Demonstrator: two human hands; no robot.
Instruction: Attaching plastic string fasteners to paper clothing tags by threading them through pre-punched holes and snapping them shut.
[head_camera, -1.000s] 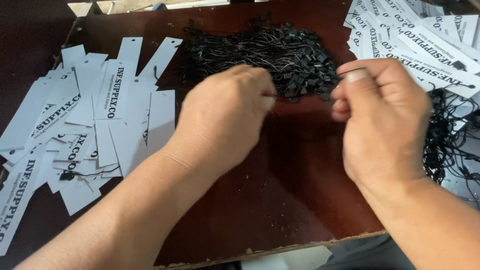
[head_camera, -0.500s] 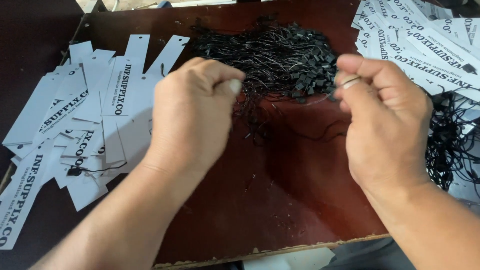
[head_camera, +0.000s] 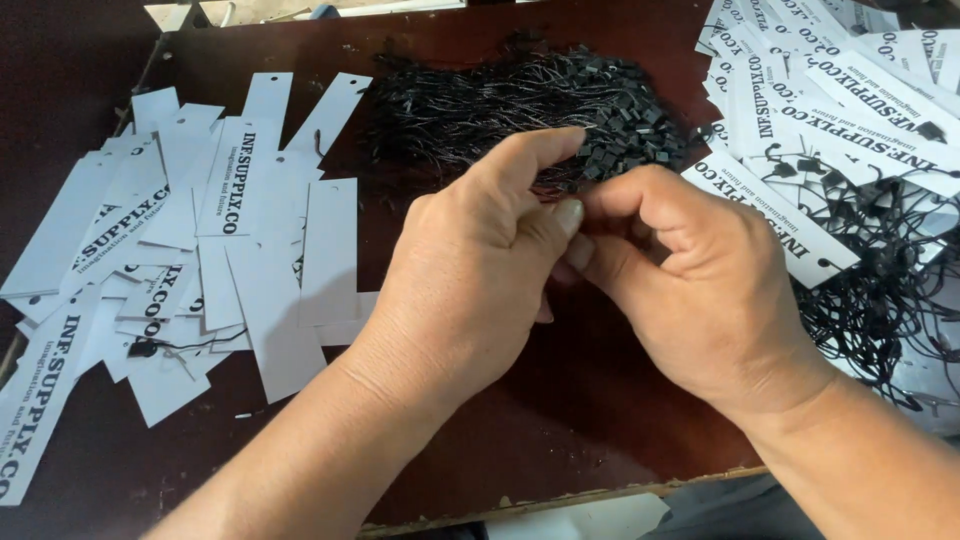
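Meeting fingertip to fingertip, left hand (head_camera: 470, 285) and right hand (head_camera: 700, 290) pinched together, held item hidden, just below black string pile (head_camera: 520, 105), white tags (head_camera: 240, 240) on dark board (head_camera: 560, 420).

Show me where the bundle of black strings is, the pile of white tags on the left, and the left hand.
bundle of black strings (head_camera: 500, 105), head view, on the middle of the tangled mass.
pile of white tags (head_camera: 240, 250), head view, on a blank tag near the pile's middle.
left hand (head_camera: 470, 280), head view, on the back of the hand.
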